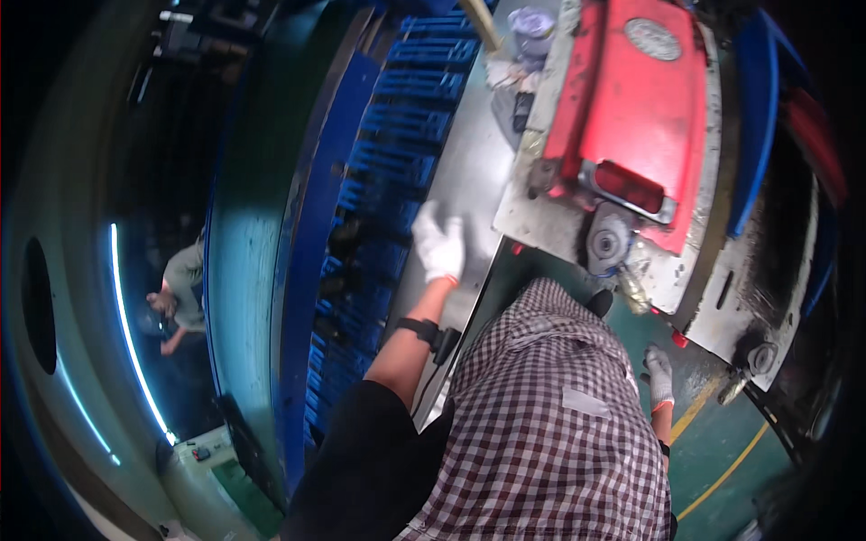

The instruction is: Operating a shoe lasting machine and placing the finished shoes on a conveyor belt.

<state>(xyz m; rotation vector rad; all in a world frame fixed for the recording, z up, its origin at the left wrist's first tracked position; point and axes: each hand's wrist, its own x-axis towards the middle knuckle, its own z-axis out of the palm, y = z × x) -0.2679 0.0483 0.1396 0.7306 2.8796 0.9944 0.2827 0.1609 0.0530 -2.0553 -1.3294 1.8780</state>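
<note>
My left hand (439,243), in a white glove, is over a long grey metal bench top (478,149). Its fingers are apart and hold nothing I can see; whether they touch the metal I cannot tell. Low beside my body at the right is my right hand (660,374), also gloved in white. Its fingers look loosely stretched, with nothing visible in them. Nearest to both hands stands a pale plate (537,212) bearing a red panel (640,108) with an oval badge. A round metal fitting (609,239) sits at the plate's near edge.
Blue racks (397,153) line the bench's left side, beside a long blue beam (316,198). A second pale plate (740,298) with a blue curved part (758,117) stands at the right. A purple-topped container (530,32) is on the far bench. Another person (183,284) is far left.
</note>
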